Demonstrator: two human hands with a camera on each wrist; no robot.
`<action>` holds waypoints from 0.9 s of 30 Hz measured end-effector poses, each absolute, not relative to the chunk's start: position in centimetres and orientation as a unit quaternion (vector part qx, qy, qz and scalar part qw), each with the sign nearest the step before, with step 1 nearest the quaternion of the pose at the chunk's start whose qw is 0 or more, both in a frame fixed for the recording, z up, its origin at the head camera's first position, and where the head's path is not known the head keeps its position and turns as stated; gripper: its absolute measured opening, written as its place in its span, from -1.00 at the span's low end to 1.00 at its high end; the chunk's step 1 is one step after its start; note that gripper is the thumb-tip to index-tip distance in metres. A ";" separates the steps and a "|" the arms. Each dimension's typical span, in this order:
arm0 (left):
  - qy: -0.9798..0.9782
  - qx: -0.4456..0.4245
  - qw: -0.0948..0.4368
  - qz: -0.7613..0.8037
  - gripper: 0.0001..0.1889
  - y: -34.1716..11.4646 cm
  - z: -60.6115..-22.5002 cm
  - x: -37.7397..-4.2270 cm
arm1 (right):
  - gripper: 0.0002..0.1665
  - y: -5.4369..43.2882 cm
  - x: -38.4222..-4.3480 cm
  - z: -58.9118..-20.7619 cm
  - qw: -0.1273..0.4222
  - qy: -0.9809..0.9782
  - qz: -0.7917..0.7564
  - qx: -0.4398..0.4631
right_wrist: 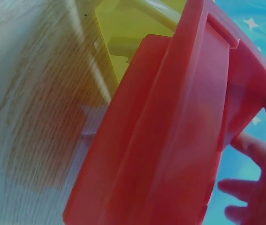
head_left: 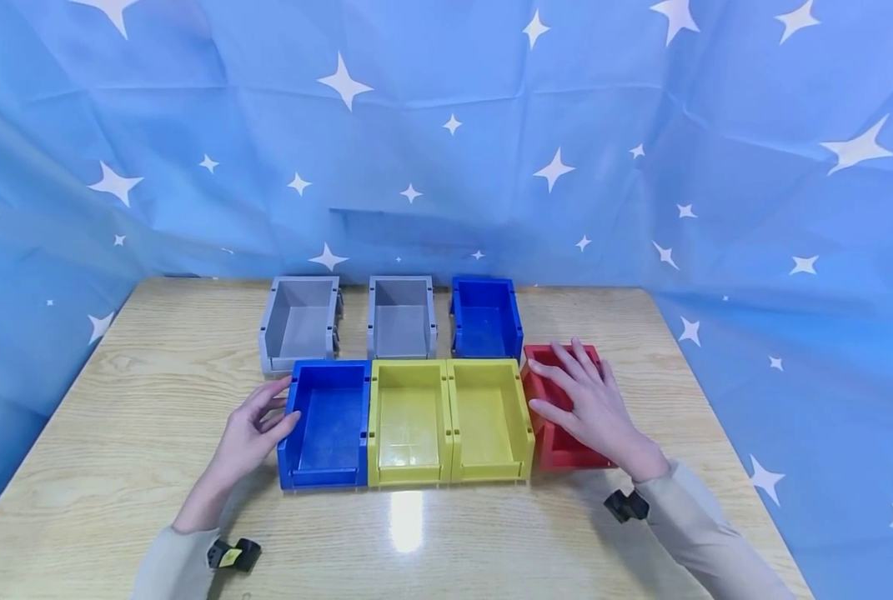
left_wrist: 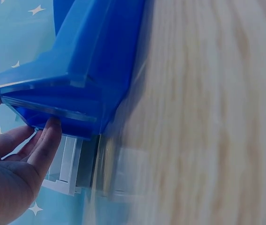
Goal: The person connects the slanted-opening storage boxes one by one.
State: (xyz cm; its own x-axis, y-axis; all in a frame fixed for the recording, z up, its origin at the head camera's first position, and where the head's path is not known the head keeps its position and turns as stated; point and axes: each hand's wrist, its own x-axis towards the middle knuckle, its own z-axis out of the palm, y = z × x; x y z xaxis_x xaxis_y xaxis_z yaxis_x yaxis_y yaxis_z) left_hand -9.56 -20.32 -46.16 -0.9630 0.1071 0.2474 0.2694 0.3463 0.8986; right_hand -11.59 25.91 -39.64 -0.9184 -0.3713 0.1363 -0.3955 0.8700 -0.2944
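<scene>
At the left end of the front row, my left hand (head_left: 247, 433) holds a blue storage bin (head_left: 331, 425) by its side wall. The left wrist view has the thumb at the bin's upper edge and a fingertip (left_wrist: 53, 124) in the recess of its side. Two yellow bins (head_left: 410, 425) (head_left: 487, 421) stand beside the blue one. On the right, a red bin (head_left: 566, 457) sits at a slight angle near the second yellow bin. My right hand (head_left: 589, 408) lies across it with spread fingers, partly hiding its inside. In the right wrist view, the red bin's wall (right_wrist: 170, 117) fills the middle.
Behind the front row stand two grey bins (head_left: 301, 329) (head_left: 403, 325) and another blue bin (head_left: 486, 321). All the bins are on a wood-grain table (head_left: 138, 417). A blue star-patterned cloth (head_left: 446, 167) hangs behind the table and along its sides.
</scene>
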 end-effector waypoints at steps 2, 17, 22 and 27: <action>-0.818 -0.115 0.073 -0.559 -0.51 -20.3 -46.1 -9.5 | -0.31 25.9 -11.6 -39.5 0.033 -0.968 0.156 0.194; -0.824 -0.114 0.072 -0.550 -0.51 -20.4 -46.3 -9.6 | -0.30 25.8 -11.4 -39.1 0.010 -0.972 0.132 0.196; -0.823 -0.115 0.074 -0.552 -0.51 -20.4 -46.4 -9.6 | -0.29 25.8 -11.3 -39.4 0.000 -0.971 0.135 0.195; -0.821 -0.114 0.073 -0.555 -0.51 -20.3 -46.4 -9.5 | -0.27 25.9 -11.2 -39.6 0.001 -0.973 0.119 0.197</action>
State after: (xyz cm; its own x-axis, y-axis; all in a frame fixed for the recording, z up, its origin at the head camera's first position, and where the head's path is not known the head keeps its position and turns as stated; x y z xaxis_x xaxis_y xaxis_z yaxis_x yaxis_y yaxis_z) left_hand -9.54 -20.34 -46.39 -0.9630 0.1064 0.2477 0.2694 0.3580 0.8940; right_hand -11.24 25.93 -39.60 -0.9221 -0.3837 0.0498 -0.3844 0.8938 -0.2308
